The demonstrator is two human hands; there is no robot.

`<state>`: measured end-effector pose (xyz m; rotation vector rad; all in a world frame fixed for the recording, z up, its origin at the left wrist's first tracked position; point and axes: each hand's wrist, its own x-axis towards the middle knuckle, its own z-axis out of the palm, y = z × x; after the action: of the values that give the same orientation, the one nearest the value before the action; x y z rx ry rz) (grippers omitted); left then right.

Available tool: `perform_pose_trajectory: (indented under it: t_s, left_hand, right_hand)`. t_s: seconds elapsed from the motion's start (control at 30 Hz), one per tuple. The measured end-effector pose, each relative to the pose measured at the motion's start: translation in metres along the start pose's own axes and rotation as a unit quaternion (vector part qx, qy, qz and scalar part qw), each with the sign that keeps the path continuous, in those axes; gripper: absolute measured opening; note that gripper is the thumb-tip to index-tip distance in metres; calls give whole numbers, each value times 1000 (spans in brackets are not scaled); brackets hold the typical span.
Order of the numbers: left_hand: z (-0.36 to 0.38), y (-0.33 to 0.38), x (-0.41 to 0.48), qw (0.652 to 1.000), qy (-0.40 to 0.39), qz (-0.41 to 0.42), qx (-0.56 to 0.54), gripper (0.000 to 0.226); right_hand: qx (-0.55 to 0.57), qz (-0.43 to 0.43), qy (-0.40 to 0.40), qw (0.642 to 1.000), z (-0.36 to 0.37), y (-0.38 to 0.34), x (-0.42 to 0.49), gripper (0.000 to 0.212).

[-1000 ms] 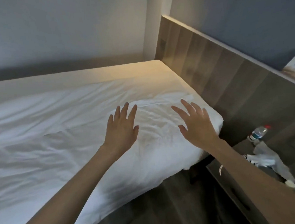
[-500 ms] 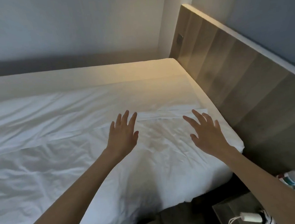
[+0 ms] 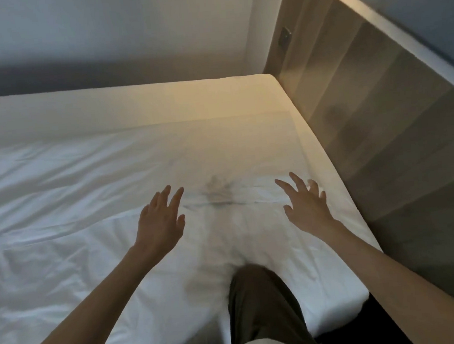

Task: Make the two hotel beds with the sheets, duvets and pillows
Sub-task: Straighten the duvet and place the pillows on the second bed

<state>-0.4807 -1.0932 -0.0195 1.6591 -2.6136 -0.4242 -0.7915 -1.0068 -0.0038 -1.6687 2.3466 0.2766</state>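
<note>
Now the white sheet lies over the near part of the bed, creased all across, its top edge running sideways just under my fingertips; beyond that edge the smoother mattress cover stretches to the far side, lit warm yellow near the corner. My left hand is over the sheet's edge with its fingers straight and slightly fanned, holding nothing; my right hand is out to the side of it, nearer the headboard, fingers spread wide, also holding nothing; whether either palm actually touches the cloth I cannot tell. A knee in dark trousers is planted on the sheet between my forearms, at the near edge of the bed. To the right the wooden headboard runs along the mattress, with a small dark fitting near its far end; behind the bed is a pale wall with a dark band along its base. Compared with half a second ago, the view has pushed in over the bed; the knee was not on the sheet then; the bottle and charger at the lower right have dropped out of view; both hands were spread then as they are now.
</note>
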Motion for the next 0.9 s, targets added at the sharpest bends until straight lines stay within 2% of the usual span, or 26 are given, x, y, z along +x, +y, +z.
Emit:
perform_pose_trajectory:
  t_s: [0.13,0.27,0.4,0.47,0.57,0.6,0.67,0.77,0.9]
  left_hand:
    - [33,1,56,999,-28,-43,-7,67]
    - [78,6,126,995,-73,-61,-3,71]
    - [127,-3,175,986,-133,-90,46,89]
    - [149,-15,187,980,-159,-100,69,97]
    - [179,-33,194,976,-162,-77,127,115]
    - [187,-39,196,976,-149,-63,143,118]
    - [201,-48,200,978,-98,-41,182,111]
    - [206,-56,210,985,-14,-21,171,94]
    - [172,-51,218,994,-7,-31,101,71]
  right_hand:
    - [10,-22,-58,998,25,12,79,68]
    - [-9,-48,-104,993,59,20,149,80]
    - [-9,-52,-150,987,99,28,203,97]
    - [34,-38,-179,983,122,35,224,104]
    - [50,-36,-186,981,155,48,246,110]
    - [37,-43,-179,982,163,51,251,111]
    - [1,-63,-152,986,177,59,257,107]
    - [-23,-103,-17,994,187,69,268,87]
    - [17,-116,84,990,166,72,268,62]
